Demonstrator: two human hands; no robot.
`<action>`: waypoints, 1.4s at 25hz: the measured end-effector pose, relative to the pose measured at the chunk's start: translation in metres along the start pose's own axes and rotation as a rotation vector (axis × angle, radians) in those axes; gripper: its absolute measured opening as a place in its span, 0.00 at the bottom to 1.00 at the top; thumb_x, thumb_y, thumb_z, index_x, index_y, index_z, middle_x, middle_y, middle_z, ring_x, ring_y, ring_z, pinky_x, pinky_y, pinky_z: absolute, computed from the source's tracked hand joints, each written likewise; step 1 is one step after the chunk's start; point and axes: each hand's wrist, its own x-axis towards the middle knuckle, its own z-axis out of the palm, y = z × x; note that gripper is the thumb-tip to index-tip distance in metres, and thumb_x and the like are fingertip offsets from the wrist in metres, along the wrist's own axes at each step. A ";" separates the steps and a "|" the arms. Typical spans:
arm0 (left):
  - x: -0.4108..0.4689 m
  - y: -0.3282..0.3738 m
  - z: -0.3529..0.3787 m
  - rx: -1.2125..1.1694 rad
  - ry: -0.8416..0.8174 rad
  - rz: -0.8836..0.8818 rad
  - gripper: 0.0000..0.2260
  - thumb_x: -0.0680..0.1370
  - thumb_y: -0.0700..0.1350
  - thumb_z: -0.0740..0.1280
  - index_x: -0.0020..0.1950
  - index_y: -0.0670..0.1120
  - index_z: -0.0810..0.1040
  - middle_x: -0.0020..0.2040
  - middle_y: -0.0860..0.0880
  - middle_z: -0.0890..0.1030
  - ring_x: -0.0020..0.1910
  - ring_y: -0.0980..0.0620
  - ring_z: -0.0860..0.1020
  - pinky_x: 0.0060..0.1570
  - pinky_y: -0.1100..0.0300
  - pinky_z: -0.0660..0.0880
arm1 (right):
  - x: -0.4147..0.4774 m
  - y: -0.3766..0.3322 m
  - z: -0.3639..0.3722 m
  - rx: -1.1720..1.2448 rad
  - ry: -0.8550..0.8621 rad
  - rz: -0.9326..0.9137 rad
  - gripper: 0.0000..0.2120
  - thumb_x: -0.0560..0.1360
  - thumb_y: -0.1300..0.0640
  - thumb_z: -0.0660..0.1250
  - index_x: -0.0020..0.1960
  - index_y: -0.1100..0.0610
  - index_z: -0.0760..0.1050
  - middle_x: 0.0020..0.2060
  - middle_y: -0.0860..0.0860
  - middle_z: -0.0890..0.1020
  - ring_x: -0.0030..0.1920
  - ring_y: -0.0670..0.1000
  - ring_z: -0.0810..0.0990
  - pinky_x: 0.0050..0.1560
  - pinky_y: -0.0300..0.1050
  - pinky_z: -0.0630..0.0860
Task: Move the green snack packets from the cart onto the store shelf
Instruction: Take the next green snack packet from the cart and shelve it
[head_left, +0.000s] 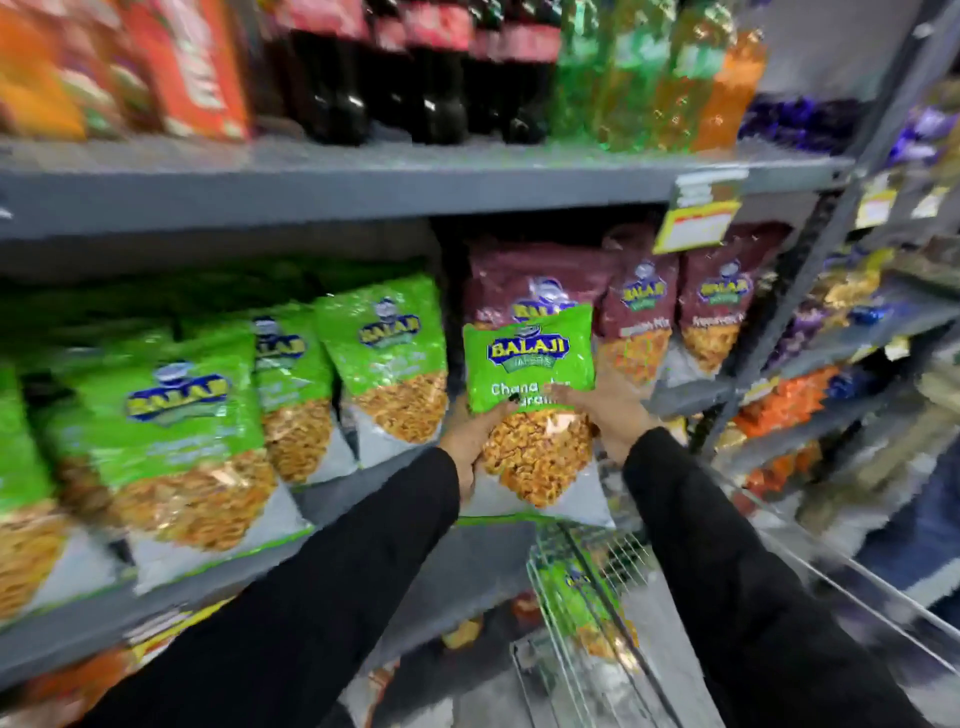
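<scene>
Setting: shop aisle with grey metal shelving; dark and green bottles stand on the upper board, and the store shelf (363, 493) below it carries snack bags.
Head view, shelf stock: a row of green packets (384, 364) leans upright on the left part of the shelf, maroon packets (727, 301) stand on the right, and a dark gap lies between the two groups.
Head view, held item: one green snack packet (530, 395) is up in front of that gap, upright, label facing the person, its lower edge at about the level of the shelf's front lip; whether it touches the board cannot be told.
Left hand: the left hand (475, 436) clasps the packet's lower left side, fingers wrapped round the edge.
Right hand: the right hand (608, 410) presses the packet's right side, fingers closed against it.
Cart: the wire cart (587, 613) sits low and right of the arms, with at least one more green packet (582, 597) inside.
Step in hand: judged to be setting the packet into the gap beside the green row.
Doing it well: keep it upright, base first, slide it back until it leans like its neighbours, and let go only once it stands without tipping onto the maroon ones.
</scene>
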 end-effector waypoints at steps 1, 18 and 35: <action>-0.002 0.007 -0.020 0.061 0.069 0.065 0.25 0.74 0.40 0.69 0.69 0.42 0.66 0.55 0.48 0.76 0.52 0.50 0.76 0.46 0.61 0.74 | 0.004 -0.005 0.022 0.001 -0.047 -0.024 0.23 0.66 0.70 0.71 0.59 0.63 0.72 0.55 0.62 0.80 0.53 0.56 0.79 0.60 0.56 0.74; 0.003 0.012 -0.137 0.396 0.568 0.066 0.40 0.72 0.43 0.71 0.76 0.42 0.50 0.76 0.41 0.59 0.75 0.43 0.59 0.73 0.50 0.59 | 0.057 0.018 0.165 -0.186 -0.267 -0.002 0.35 0.61 0.67 0.76 0.65 0.59 0.66 0.61 0.59 0.77 0.61 0.56 0.76 0.64 0.54 0.72; -0.005 0.014 -0.080 0.865 0.750 0.567 0.43 0.71 0.47 0.70 0.76 0.43 0.46 0.78 0.43 0.47 0.77 0.44 0.44 0.74 0.45 0.46 | 0.037 0.028 0.104 -0.161 -0.097 0.056 0.29 0.69 0.62 0.72 0.66 0.59 0.63 0.53 0.61 0.79 0.52 0.58 0.77 0.48 0.51 0.78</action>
